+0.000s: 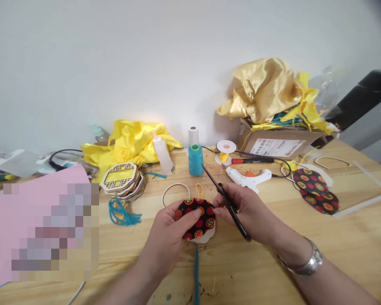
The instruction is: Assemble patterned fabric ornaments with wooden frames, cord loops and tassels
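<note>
My left hand (171, 231) is closed on a round piece of black fabric with red and flowered spots (190, 212), its thumb lying across the front. A pale scalloped backing (206, 237) shows below the fabric's lower edge. A yellow cord loop (199, 191) sticks up at the top, and a teal tassel (196, 271) hangs down below. My right hand (241, 207) is closed on a pair of dark scissors (231, 209), the blades pointing up and left. Its thumb and fingertip also touch the fabric's right edge. A thin pale ring (175, 195) lies just behind my left hand.
Behind my hands stand a teal thread cone (195, 161), a squeeze bottle (163, 154) and a yellow ribbon spool (225, 154). A white glue gun (249, 178) and spotted fabric rounds (314, 190) lie right. Wooden lattice frames (120, 180) are stacked left, near a pink sheet (51, 190).
</note>
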A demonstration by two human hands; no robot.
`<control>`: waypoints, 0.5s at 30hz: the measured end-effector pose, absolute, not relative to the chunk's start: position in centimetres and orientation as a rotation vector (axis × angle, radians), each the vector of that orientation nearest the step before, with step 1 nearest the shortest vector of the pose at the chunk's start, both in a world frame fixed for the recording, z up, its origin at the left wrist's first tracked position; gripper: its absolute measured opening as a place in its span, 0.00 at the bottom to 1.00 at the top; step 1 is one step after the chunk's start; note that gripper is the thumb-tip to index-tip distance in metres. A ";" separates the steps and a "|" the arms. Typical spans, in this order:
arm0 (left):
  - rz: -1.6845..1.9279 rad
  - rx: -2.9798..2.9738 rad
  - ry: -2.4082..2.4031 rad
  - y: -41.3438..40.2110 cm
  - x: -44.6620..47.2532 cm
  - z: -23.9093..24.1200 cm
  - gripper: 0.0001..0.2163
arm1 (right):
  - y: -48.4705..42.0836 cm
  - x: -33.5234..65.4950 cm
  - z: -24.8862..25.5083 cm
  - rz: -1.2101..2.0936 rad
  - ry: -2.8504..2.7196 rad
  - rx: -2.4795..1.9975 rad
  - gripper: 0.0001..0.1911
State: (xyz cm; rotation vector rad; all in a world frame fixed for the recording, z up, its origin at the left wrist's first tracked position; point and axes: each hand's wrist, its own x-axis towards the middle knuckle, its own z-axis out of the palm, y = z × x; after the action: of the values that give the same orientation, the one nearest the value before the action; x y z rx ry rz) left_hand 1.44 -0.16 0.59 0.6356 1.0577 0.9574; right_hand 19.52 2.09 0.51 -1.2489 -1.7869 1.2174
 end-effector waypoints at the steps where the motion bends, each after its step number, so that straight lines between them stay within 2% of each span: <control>1: 0.943 0.651 1.050 -0.2 1.4 0.6 0.11 | 2.0 19.5 0.5 1.212 -1.802 -1.239 0.04; 6: 0.903 0.705 1.119 -0.2 1.4 0.2 0.13 | 1.7 19.5 1.1 1.234 -1.869 -1.196 0.04; 15: 0.890 0.693 1.171 -0.1 1.6 -0.1 0.10 | 1.8 19.6 1.0 1.206 -1.801 -1.225 0.03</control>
State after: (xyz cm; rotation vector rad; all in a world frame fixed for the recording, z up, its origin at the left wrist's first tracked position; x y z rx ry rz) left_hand 1.58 -0.12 -0.06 0.6935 1.1709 0.8901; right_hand 19.60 1.80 0.96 -1.2249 -1.8008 1.2061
